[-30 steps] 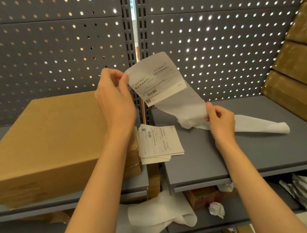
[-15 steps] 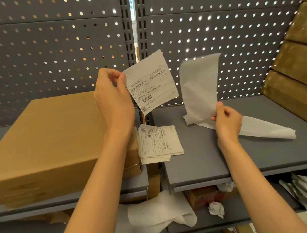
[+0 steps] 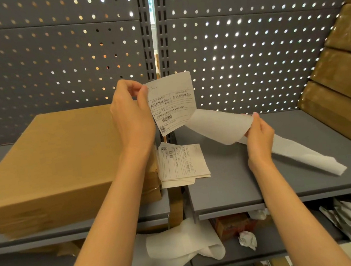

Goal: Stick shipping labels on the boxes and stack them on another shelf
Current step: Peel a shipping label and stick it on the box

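My left hand pinches the top left corner of a printed shipping label and holds it upright in front of the pegboard. My right hand grips the white backing strip, which curls over to the left and trails along the right shelf. A large brown cardboard box sits on the left shelf, directly left of my left wrist. A small pile of spare labels lies between box and strip, bridging the shelf gap.
Several brown boxes are stacked at the right edge. Grey perforated panels close off the back. The lower shelf holds a curled white backing strip, crumpled paper and a reddish box.
The backing strip, held up free of the label half a second ago, has flopped down and left toward the label. The label sits slightly lower. My right hand barely moved.
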The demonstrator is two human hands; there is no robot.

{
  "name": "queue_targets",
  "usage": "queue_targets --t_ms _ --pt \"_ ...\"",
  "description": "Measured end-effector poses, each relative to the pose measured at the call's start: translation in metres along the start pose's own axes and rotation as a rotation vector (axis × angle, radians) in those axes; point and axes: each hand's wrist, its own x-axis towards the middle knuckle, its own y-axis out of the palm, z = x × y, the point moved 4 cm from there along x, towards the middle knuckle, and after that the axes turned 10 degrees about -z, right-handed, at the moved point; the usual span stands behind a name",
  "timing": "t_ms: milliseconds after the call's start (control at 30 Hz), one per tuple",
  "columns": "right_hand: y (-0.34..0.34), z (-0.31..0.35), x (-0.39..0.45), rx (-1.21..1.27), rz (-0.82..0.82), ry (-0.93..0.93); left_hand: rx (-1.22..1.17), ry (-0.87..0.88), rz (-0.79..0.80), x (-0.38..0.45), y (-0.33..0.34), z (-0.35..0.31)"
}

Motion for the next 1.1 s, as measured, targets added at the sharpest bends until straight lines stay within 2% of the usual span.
queue_targets --t_ms 267,467,667,833,1100 --pt "-0.001 0.004 -0.001 0.036 0.042 0.060 0.012 -0.004 0.005 0.000 0.000 -0.002" --pt "-0.013 0.009 0.002 -0.060 0.061 -0.089 0.039 0.001 -0.023 0.001 -0.002 -0.002" --pt "-0.017 0.027 0.001 -0.022 0.199 -0.165 0.068 0.008 -0.036 0.002 -0.002 -0.002" --pt "0.001 0.047 -0.016 -0.008 0.380 -0.242 0.071 0.054 0.028 0.001 0.001 -0.006" --pt "0.028 0.070 -0.034 0.081 0.544 -0.211 0.062 0.092 0.130 -0.007 0.002 -0.014"
